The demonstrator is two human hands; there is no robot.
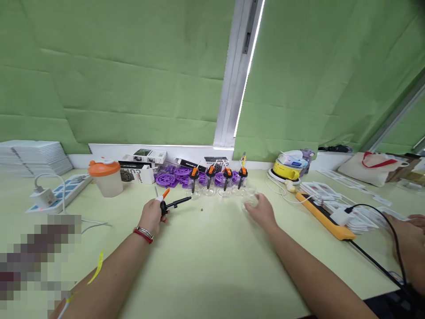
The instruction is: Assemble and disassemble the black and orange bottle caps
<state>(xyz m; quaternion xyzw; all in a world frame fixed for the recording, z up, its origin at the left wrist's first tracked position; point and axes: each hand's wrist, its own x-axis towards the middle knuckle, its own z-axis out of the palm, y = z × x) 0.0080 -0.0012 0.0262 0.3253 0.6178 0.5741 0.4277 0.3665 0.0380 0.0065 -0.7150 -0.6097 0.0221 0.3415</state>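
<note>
Loosely, the left hand point(151, 217) grips a black-and-orange dropper cap point(172, 204) just before the row of four capped glass bottles point(217, 181); the right hand point(262, 212) closes on a clear bottle point(250, 198) beside that row; bare tabletop point(206, 261) lies nearer; another person's hand point(410, 235) sits far right.

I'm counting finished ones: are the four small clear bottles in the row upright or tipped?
Upright. All four clear bottles stand in a row on the table, black-and-orange tops pointing up, none lying over.
</note>
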